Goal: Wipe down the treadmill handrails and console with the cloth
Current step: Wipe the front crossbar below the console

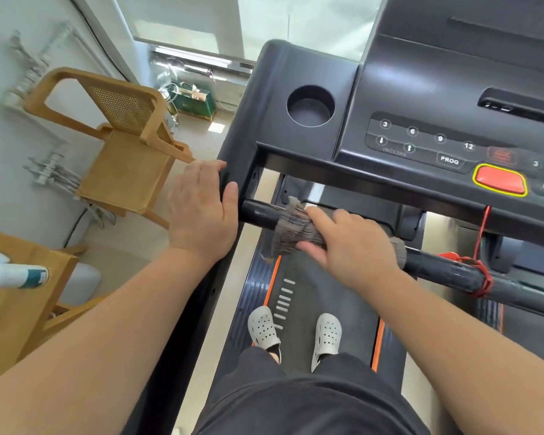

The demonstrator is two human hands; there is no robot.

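Cloth (296, 230), one, circles handrail (446, 271) in right hand (352, 243); left hand (201, 208) grips upright (239, 133).

This looks like a room in a home rather than a gym. A single treadmill (421, 89) stands on the right, close to a far window with a drawn blind (186, 20). A wooden cane-backed chair (123, 146) sits by the left wall, and a green gift bag (192, 102) stands on the far floor. A wooden table (19, 309) at near left carries a spray bottle (13, 276).
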